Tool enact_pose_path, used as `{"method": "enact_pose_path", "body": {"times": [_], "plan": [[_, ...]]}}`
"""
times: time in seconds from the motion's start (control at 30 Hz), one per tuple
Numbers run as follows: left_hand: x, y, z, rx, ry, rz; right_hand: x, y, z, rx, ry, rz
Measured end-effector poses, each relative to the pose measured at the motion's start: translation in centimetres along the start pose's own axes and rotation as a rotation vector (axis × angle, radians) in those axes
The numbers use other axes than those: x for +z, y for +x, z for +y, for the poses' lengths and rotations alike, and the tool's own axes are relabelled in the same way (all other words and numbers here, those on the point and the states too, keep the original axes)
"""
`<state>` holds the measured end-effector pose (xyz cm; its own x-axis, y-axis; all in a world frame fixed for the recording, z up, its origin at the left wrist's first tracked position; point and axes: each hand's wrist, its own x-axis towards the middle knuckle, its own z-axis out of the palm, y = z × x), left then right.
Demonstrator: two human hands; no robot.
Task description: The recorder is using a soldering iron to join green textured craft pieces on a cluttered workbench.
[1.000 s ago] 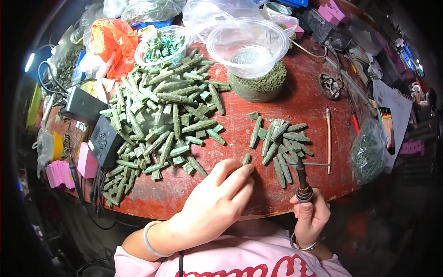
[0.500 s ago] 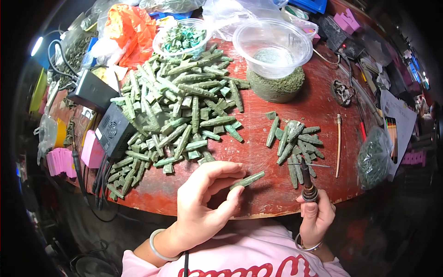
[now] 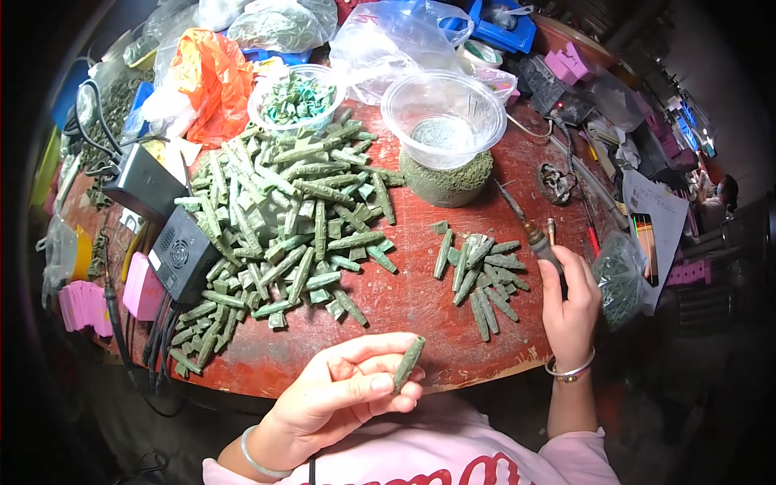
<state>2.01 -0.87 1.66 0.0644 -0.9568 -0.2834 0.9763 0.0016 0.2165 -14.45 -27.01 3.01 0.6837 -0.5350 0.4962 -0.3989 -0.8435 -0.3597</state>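
My left hand [image 3: 352, 388] is by the table's near edge, thumb and fingers closed on a short green ridged stick [image 3: 409, 365] that tilts upward. Farther right, my right hand [image 3: 572, 303] grips a pen-like tool [image 3: 535, 236] resembling a soldering iron, with a thin tip, a metal collar and a dark handle. Its tip points away from me, toward the tub of green granules [image 3: 444, 179]. Between my hands lies a small group of similar sticks [image 3: 477, 271]. A large heap of them [image 3: 299, 202] covers the left middle of the table.
A clear plastic bowl [image 3: 444, 109] sits atop the granules. Behind the heap is a tub of green scraps [image 3: 297, 97]. Black boxes [image 3: 184, 252] with cables stand at left. A bag of green pieces [image 3: 621, 279] and a paper sheet [image 3: 659, 218] lie at right.
My left hand has drawn the stick nearer to me and turned it more upright. My right hand has moved away to the upper right with the tool. The whole view has shifted slightly.
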Motion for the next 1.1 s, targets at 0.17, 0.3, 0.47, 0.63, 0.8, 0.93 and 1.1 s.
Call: {"method": "enact_pose_path", "body": {"times": [0.17,0.3,0.47,0.63,0.8,0.93,1.1], "plan": [[1.3,0.0,0.5,-0.032,0.016,0.110,0.7,0.9,0.6,-0.005,-0.011,-0.004],[1.3,-0.2,0.6,-0.041,0.095,0.092,1.3,1.1,0.7,-0.028,0.004,-0.006],[0.5,0.6,0.9,0.214,0.367,-0.016,1.5,1.0,0.9,-0.006,-0.003,-0.021],[1.2,1.3,0.9,0.231,0.578,0.202,1.6,1.0,0.8,0.024,-0.004,-0.041],[0.4,1.8,0.1,0.349,0.569,0.127,1.3,0.9,0.9,0.074,0.015,-0.068],[0.8,2.0,0.0,0.377,0.597,0.148,1.4,0.7,0.5,-0.091,-0.058,0.057],[0.6,2.1,-0.3,0.418,0.627,0.167,-0.7,-3.8,-3.1,0.287,0.324,-0.068]]}}
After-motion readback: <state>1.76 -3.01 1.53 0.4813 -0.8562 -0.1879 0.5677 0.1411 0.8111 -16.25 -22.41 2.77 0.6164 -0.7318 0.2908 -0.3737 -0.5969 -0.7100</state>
